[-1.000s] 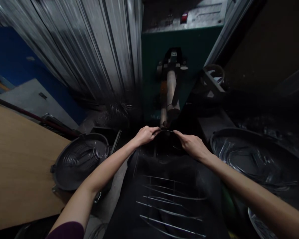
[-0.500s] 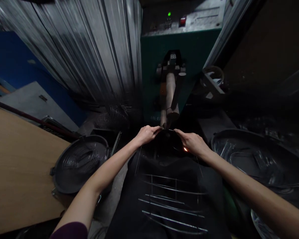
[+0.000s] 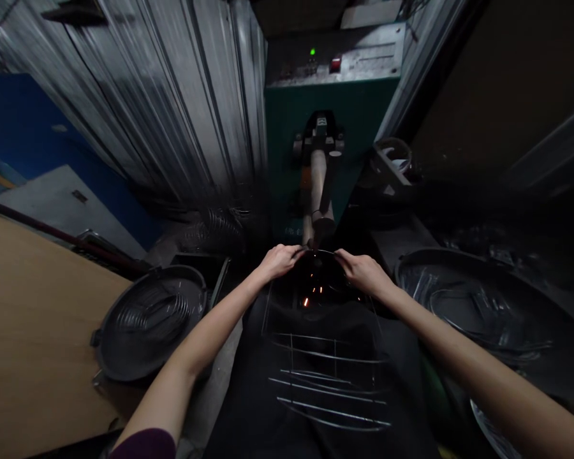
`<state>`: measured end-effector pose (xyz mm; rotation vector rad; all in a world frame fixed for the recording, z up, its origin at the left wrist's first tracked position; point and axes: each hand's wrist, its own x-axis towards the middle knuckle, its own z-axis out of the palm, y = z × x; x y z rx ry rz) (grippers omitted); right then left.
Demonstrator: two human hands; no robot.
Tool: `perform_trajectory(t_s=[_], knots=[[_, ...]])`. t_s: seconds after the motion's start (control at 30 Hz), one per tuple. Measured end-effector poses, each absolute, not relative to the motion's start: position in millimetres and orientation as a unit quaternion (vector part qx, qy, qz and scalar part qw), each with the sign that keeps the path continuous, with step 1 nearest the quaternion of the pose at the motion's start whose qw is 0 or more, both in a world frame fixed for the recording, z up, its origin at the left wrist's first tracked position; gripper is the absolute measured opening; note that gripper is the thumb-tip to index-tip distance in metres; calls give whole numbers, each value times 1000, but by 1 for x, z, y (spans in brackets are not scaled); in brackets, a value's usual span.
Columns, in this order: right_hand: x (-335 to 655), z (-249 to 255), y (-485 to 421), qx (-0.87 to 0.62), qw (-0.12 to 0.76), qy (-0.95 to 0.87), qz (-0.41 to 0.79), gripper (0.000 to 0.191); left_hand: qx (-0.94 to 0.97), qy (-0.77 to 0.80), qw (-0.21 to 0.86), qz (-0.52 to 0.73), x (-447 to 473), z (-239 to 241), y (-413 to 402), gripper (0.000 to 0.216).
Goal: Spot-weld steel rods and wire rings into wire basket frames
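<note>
My left hand (image 3: 280,261) and my right hand (image 3: 361,271) both grip the top curved rim of a wire rack (image 3: 330,376), one on each side. The rim's middle sits under the lower electrode of a green spot welder (image 3: 318,185). Orange sparks (image 3: 310,296) fly just below the contact point. The rack's straight metal rods lie across dark fabric (image 3: 234,395) in front of me. The contact point itself is dark and hard to make out.
Round black tubs of bent wire stand on both sides, the left one (image 3: 124,287) and the right one (image 3: 440,261). A wooden table top (image 3: 38,331) lies at the far left. Corrugated metal sheeting (image 3: 172,95) rises behind, and the welder has a lit control panel (image 3: 337,64).
Sparks now show beneath the rim; none showed a second ago and one showed by my right hand half a second ago. The whole view has shifted slightly as my head moved.
</note>
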<state>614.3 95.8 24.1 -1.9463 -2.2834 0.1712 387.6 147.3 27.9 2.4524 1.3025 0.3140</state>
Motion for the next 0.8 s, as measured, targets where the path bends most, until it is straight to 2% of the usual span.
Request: perform_trajectory(t_s=[0.27, 0.4, 0.53, 0.67, 0.8], knots=[[606, 27, 99, -649, 57, -757, 51, 32, 859, 460, 166, 153, 378, 26, 146, 36], [600, 31, 100, -644, 79, -757, 74, 32, 861, 446, 176, 169, 372, 25, 148, 36], [614, 40, 99, -614, 119, -755, 198, 34, 862, 443, 181, 167, 371, 22, 153, 34], [632, 46, 92, -583, 106, -732, 336, 36, 857, 454, 185, 160, 379, 22, 153, 33], [626, 41, 72, -642, 111, -713, 260, 31, 829, 474, 227, 192, 375, 32, 135, 30]])
